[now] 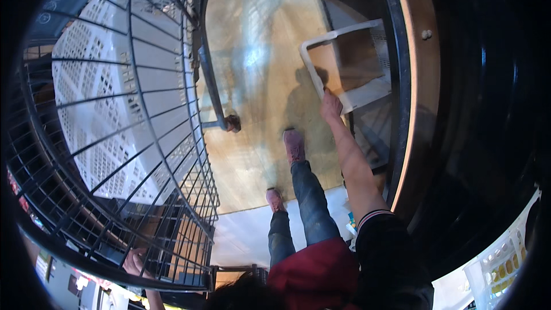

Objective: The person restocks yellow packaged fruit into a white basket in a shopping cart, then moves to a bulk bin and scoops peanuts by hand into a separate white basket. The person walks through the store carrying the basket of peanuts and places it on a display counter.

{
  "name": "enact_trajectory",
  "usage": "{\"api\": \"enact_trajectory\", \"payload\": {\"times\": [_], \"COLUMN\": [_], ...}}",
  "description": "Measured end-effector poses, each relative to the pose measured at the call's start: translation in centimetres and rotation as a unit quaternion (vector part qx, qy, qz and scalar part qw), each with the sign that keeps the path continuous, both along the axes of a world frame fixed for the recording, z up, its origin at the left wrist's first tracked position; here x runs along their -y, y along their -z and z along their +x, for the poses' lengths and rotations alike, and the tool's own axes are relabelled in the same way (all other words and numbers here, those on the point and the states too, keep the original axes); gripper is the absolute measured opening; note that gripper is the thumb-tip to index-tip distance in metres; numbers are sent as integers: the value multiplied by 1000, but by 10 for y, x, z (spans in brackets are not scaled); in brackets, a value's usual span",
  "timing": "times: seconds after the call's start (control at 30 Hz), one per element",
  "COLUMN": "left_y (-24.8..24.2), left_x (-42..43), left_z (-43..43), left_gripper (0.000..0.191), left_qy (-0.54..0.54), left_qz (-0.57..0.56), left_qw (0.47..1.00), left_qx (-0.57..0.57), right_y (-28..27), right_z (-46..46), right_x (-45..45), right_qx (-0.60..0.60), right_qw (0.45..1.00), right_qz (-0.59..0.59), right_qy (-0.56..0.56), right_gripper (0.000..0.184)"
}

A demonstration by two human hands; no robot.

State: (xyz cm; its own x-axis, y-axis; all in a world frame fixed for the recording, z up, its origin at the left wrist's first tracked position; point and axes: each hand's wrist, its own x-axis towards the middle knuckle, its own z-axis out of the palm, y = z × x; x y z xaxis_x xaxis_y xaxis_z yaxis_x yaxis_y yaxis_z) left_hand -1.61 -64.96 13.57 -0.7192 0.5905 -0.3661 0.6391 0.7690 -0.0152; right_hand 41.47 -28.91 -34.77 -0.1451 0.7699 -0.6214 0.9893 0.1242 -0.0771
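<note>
My right hand (pixel 331 105) grips the rim of a white plastic crate (pixel 313 69) low beside the dark counter. The crate's perforated wall shows on its far side, and brown cardboard-like material (pixel 359 58) is visible within its rim. My left hand (pixel 134 261) is at the lower left, by the near end of a black wire shopping cart (pixel 142 73). Cart wires partly cover its fingers, so its hold is unclear. Inside the cart, a large white perforated plastic crate (pixel 103 107) lies tilted.
A black cart leg with a caster (pixel 233 123) stands on the tan floor (pixel 254 94). To the right runs a dark counter with a wooden edge (pixel 411 94). A white basket with yellow items (pixel 506 267) is at the lower right. A dark box (pixel 64 4) sits at upper left.
</note>
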Motion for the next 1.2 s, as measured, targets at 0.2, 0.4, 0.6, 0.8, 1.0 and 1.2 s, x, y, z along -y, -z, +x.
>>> {"api": "enact_trajectory", "payload": {"times": [0.2,0.4,0.6,0.8,1.0,1.2], "left_y": [-1,2,2,2,10,10], "left_x": [13,34,29,21,46,48], "left_z": [-5,-6,-7,-11,-15,-25], "left_gripper": [47,51,34,43,51,30], "left_qy": [28,-38,60,104,-43,337], "left_qz": [-13,94,112,65,186,80], "left_qw": [999,992,991,992,973,933], "left_qx": [35,70,49,33,129,-92], "right_y": [-27,-13,38,80,47,-24], "right_z": [14,46,103,140,130,112], "right_x": [90,120,144,160,134,114], "right_qx": [-150,-217,60,-140,-259,-340], "right_qw": [982,946,894,741,749,650], "right_qz": [-15,-170,127,17,-89,-134], "right_qy": [110,171,426,656,604,666], "right_gripper": [33,48,60,42,34,35]}}
